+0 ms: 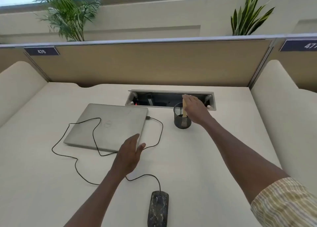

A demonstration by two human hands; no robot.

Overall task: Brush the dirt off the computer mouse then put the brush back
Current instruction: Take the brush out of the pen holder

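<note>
A black computer mouse [158, 209] flecked with pale dirt lies at the desk's near edge, its black cable [75, 163] looping left and back to the laptop. A brush with a pale wooden handle [184, 108] stands in a black mesh cup [181, 119] at the back of the desk. My right hand [195, 109] is at the cup's rim, its fingers closed around the handle. My left hand [129, 155] hovers flat with fingers apart above the laptop's near right corner, holding nothing. The brush's bristles are hidden inside the cup.
A closed silver laptop [107, 125] lies left of the cup, the cable draped over its lid. Behind the cup an open cable tray [169, 99] is sunk into the cream desk [205, 158]. Tan partition panels [154, 64] wall the desk's back and sides.
</note>
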